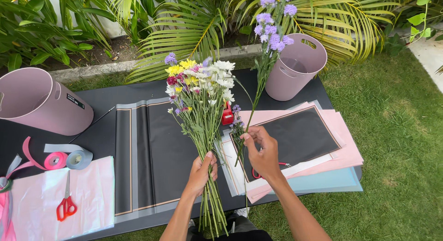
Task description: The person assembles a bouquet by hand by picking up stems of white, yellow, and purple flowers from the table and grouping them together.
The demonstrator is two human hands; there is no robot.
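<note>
The fingers of the left hand point(201, 171) are wrapped tight round the green stems of a mixed bunch of white, yellow, red and purple flowers point(199, 82), held upright over the table with the stem ends hanging past the near edge. The fingertips of the right hand point(262, 151) are pinched on the thin stem of a tall sprig of purple flowers point(273, 26), which rises just to the right of the bunch, its blooms well above the others.

Under the left hand lies a black wrapping sheet with pale grey and thin gold borders point(152, 153). Under the right hand is a fanned stack of pink, white and pale blue paper sheets topped by a black one point(323, 144), and a pair of red-handled scissors point(258, 172) peeks out from beneath the wrist. A small red tape dispenser point(227, 115) sits between the two piles.

Further out on the black table point(101, 100), a pink bucket with handle slots point(295, 65) stands upright at the far right, and another pink bucket point(39, 100) lies tipped at the far left. Near it are a pink ribbon roll point(55, 160), a grey ribbon roll point(79, 159) and a second pair of red scissors point(66, 205) on an iridescent pale pink sheet point(92, 190).
</note>
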